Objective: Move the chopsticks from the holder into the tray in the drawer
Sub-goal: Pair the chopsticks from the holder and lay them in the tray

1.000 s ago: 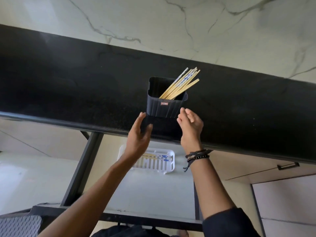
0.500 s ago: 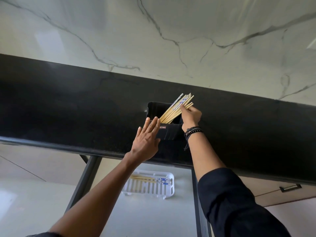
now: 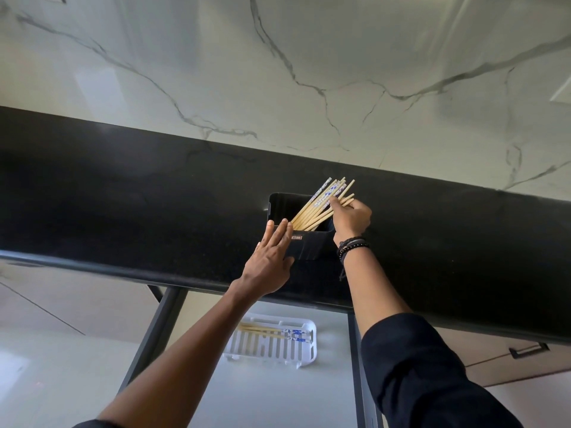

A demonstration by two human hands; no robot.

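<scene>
Change against 1.0 s ago: the right hand (image 3: 350,219) was loose beside the black ribbed plastic holder (image 3: 306,247); it is now up at the bundle of pale wooden chopsticks (image 3: 315,210), as at 0.5 s ago. The left hand (image 3: 272,261) had its fingers splayed at 0.5 s ago; they now lie together.

Left hand: arm stretched forward and up, fingers (image 3: 278,234) straight and side by side, pressed flat on the holder's front-left corner, tips at its rim, thumb against the front wall.

Right hand: wrist with dark beaded bracelets (image 3: 352,245) just right of the holder, fingers (image 3: 335,201) curled and clamped on the chopsticks near their upper ends.

The chopsticks lean right; lower ends inside the holder, tops past its right rim. The holder stands on the black stone counter (image 3: 123,205), near its front edge.

Below that edge, a white slotted plastic tray (image 3: 278,352) lies in the open drawer (image 3: 278,396), holding a few chopsticks along its far side.
</scene>
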